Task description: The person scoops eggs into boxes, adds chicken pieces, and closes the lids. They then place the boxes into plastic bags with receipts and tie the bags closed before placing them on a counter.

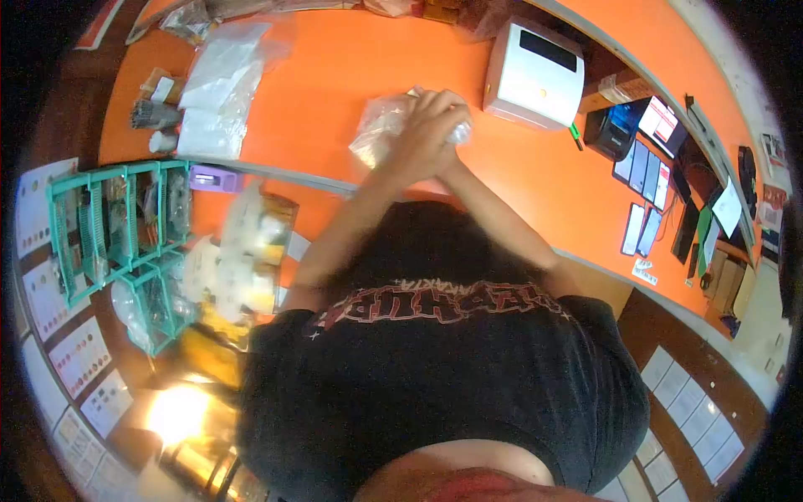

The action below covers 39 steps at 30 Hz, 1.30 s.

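A clear plastic bag (pixel 374 134) with pale contents lies on the orange table (pixel 335 75) in front of the black shirt. Over the bag's right part my left hand (pixel 425 125) and my right hand (pixel 452 134) are together, one overlapping the other. Their fingers are curled and pressed on the crinkled plastic. The fingers of the lower hand are largely hidden, and what the bag contains is too blurred to tell.
A white device (pixel 535 77) stands right of the hands, with several phones (pixel 640 171) and a black printer-like box (pixel 612 132) beyond. Plastic bags (pixel 219 84) lie at the left, above green racks (pixel 125 217) and a purple item (pixel 215 178).
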Motion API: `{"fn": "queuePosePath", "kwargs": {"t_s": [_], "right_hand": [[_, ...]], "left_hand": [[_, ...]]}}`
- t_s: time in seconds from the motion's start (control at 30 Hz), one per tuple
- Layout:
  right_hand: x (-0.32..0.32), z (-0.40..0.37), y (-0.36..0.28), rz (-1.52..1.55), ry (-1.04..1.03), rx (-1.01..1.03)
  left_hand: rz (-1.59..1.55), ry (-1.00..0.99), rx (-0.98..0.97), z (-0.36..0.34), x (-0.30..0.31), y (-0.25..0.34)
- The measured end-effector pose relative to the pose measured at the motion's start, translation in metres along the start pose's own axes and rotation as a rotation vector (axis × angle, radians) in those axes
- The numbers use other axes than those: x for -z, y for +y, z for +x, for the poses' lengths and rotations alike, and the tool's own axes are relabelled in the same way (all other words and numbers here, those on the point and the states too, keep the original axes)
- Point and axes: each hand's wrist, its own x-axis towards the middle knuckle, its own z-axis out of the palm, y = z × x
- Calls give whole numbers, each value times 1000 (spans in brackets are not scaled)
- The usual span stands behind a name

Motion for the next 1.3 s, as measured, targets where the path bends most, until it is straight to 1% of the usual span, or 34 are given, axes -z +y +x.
{"fn": "queuePosePath", "kwargs": {"t_s": [0.03, 0.1, 0.13, 0.2, 0.27, 0.3, 0.33, 0.4, 0.5, 0.53, 0.6, 0.7, 0.8, 0.87, 0.9, 0.93, 1.0, 1.03, 1.07, 1.1, 1.17, 1.2, 1.23, 1.27, 1.3], "right_hand": [[-6, 4, 4, 75, 49, -17], [4, 9, 10, 139, 41, -73], [10, 11, 12, 148, 35, -95], [8, 15, 16, 99, 46, -52], [-4, 22, 24, -70, 114, 102], [-6, 23, 23, -30, 108, 96], [-8, 24, 21, 10, 102, 90], [-4, 25, 18, 330, 5, -88], [-9, 34, 28, 525, 41, -2], [-4, 37, 13, 488, 15, -15], [13, 37, -53, 413, -44, -43], [39, 51, -129, 414, -289, 44], [51, 64, -166, 466, -517, 43], [41, 74, -162, 448, -254, 137], [38, 80, -157, 434, -126, 184], [43, 85, -149, 363, 2, 9], [57, 97, -141, 301, 47, -280], [59, 103, -136, 268, 65, -426], [57, 108, -124, 233, 109, -409], [53, 108, -130, 218, 63, -398], [43, 110, -146, 189, -33, -369], [36, 111, -120, 229, -42, -244], [34, 111, -115, -22, -85, -17], [29, 108, -114, -255, -137, 228], [19, 108, -115, -395, -206, 277]], "left_hand": [[72, 73, 63, -3, 4, 9], [217, 222, 181, -3, 15, 24], [200, 78, 429, 1, 27, 23], [150, -216, 919, 7, 53, 15], [95, -173, 681, -5, 35, -18], [69, -155, 562, -6, 37, -19], [-183, -133, 555, -9, 41, -20], [-682, -85, 516, -16, 63, -19], [-802, 149, 640, -41, 116, -24], [-738, 230, 714, -54, 125, -44], [-605, 398, 861, -89, 116, -94], [-1486, 256, 896, -112, 75, -98], [-1596, 383, 675, -117, 62, -66], [-1667, 457, 523, -123, 56, -47], [-1702, 495, 442, -124, 55, -47], [-1359, 553, 366, -116, 60, -33], [-577, 712, 363, -100, 72, -4], [-292, 668, 222, -103, 71, -1], [-7, 663, 82, -106, 71, 1], [177, 618, -26, -126, 60, -11], [357, 530, -93, -158, 50, -33], [357, 494, -48, -174, 51, -42], [368, 463, 4, -186, 59, -50], [419, 522, 57, -189, 79, -57], [477, 580, 113, -189, 109, -65]]}}
